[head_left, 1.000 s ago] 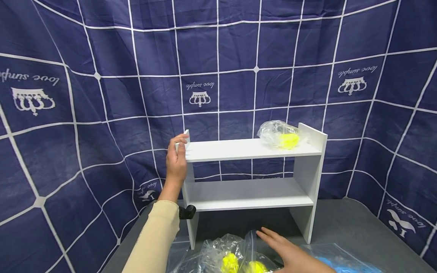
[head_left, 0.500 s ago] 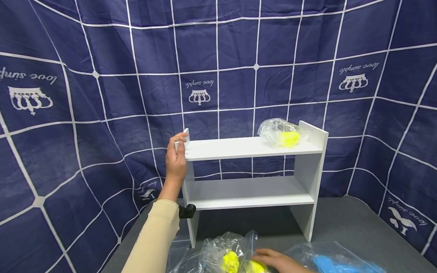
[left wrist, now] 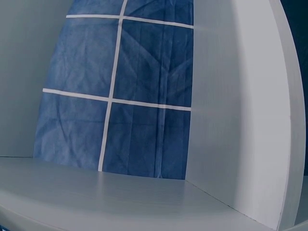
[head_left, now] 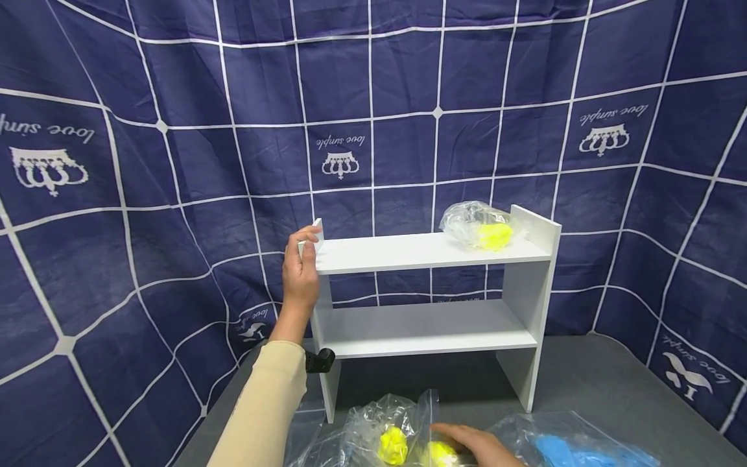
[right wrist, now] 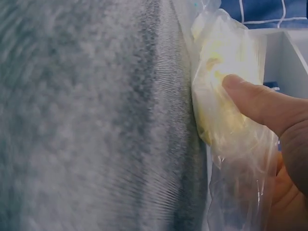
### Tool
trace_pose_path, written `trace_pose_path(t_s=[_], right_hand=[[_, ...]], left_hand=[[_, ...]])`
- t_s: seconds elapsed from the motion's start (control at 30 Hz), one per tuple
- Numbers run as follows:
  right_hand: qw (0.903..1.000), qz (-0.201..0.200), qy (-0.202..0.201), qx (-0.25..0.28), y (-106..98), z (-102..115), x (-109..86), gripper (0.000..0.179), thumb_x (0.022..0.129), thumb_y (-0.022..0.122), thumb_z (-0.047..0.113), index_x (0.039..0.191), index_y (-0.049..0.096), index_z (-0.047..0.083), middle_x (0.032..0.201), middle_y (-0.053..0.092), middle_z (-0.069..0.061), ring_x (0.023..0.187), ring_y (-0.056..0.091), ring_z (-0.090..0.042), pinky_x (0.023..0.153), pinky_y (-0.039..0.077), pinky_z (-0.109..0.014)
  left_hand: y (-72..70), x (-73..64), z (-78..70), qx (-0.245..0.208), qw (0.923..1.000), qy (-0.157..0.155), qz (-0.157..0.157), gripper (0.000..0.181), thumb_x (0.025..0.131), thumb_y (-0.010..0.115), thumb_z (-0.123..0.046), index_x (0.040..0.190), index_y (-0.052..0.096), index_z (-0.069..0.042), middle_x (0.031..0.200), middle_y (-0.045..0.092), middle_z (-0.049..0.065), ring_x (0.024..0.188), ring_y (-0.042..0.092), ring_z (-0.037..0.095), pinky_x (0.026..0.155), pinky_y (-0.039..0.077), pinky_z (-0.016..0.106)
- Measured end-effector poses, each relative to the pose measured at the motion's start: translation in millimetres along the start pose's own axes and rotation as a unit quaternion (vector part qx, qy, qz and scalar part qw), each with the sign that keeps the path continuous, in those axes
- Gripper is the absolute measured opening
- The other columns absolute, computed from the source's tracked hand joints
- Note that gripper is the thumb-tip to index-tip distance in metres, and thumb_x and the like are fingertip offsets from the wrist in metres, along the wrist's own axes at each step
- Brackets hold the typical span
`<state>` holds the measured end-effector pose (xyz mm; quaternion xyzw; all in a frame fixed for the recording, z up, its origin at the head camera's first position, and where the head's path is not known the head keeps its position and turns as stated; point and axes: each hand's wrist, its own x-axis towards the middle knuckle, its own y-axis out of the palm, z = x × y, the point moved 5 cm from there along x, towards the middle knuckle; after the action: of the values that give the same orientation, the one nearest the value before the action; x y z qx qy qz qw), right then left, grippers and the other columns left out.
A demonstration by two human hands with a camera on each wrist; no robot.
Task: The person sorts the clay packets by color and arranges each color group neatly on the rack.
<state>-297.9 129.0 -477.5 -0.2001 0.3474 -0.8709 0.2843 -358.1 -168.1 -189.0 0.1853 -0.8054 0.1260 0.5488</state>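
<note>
Head faces shelf [head_left: 428, 327]; left wrist shares it, nearer; right close on bag [right wrist: 226, 113].

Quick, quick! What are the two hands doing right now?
Left hand: closed, gripping the left side of the white shelf.
Right hand: closed, pinching a clear bag with a yellow lump inside.

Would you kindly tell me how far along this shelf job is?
Apparently done: one clear bag with yellow contents sits on the top shelf of the white rack. In hand: the right hand holds a second yellow bag; the left hand grips the rack's left side. Probably left: a third yellow bag and the blue bag, both on the table.
</note>
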Motion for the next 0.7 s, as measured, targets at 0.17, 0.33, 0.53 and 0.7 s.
trace_pose_path(t_s=[0.17,0.33,0.53,0.7], right_hand=[[0.9995,-0.013,-0.030,0.002,-10.7,4.1,-1.9,0.062,0.087,0.070,0.032,0.139,0.047,0.008,0.129,0.061,-0.016,0.108,0.063,-0.008,0.081,0.054,-0.031],[0.9977,-0.030,-0.060,-0.008,-27.1,17.1,-6.4,0.060,0.087,0.068,0.035,0.137,0.049,0.008,0.127,0.062,-0.015,0.108,0.061,-0.003,0.079,0.053,-0.025],[0.9936,-0.070,-0.075,-0.047,-48.9,44.4,-12.5,0.061,0.084,0.068,0.042,0.136,0.051,0.016,0.125,0.063,-0.005,0.106,0.060,-0.005,0.079,0.052,-0.025],[0.9736,-0.138,-0.155,-0.095,-68.5,71.7,-15.2,0.061,0.082,0.072,0.036,0.136,0.051,0.014,0.122,0.063,0.001,0.102,0.061,-0.004,0.077,0.052,-0.023]], left_hand=[[0.3,0.1,-0.3,-0.002,1.0000,0.003,-0.003,0.014,0.097,0.038,0.002,0.097,0.048,0.011,0.118,0.060,0.028,0.121,0.050,0.039,0.102,0.033,0.033],[0.2,0.4,-0.6,-0.002,1.0000,0.005,-0.003,0.014,0.097,0.037,0.002,0.097,0.048,0.011,0.118,0.059,0.029,0.121,0.050,0.039,0.102,0.032,0.033],[0.5,0.1,0.1,-0.004,0.9999,0.008,-0.005,0.014,0.096,0.038,0.003,0.096,0.048,0.012,0.116,0.059,0.029,0.121,0.051,0.039,0.102,0.032,0.025],[0.1,0.1,2.0,-0.016,0.9998,0.011,-0.010,0.014,0.096,0.038,0.003,0.096,0.048,0.012,0.116,0.060,0.028,0.120,0.051,0.039,0.103,0.032,0.022]])
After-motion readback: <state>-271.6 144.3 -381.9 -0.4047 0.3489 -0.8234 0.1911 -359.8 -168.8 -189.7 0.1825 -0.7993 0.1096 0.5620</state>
